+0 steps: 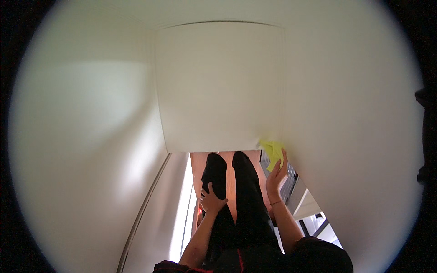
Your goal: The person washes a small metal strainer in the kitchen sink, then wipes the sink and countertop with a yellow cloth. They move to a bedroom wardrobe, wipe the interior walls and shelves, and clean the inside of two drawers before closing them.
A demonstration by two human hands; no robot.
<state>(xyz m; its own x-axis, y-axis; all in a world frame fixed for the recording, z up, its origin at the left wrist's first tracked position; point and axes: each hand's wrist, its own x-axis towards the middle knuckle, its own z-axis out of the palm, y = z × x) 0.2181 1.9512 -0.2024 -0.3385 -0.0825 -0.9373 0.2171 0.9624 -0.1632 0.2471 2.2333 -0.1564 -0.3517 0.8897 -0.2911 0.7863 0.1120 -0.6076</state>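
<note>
In my right hand point(276, 180) is a crumpled yellow cloth point(273, 151), held by the fingers close to the lower right corner of a flat off-white back panel point(221, 91) and beside the right side wall point(346, 113). Whether the cloth presses on either surface, I cannot tell. My left hand point(212, 199) rests on my left leg point(213, 170), which is in black trousers. Its fingers are spread and nothing is in them.
Off-white walls enclose me, the left wall point(86, 113) bearing a bright patch of light. A dark curved seam point(145, 209) runs down the lower left. Below show a reddish-brown floor point(231, 191) and, at right, a pale shelf-like piece point(307, 204).
</note>
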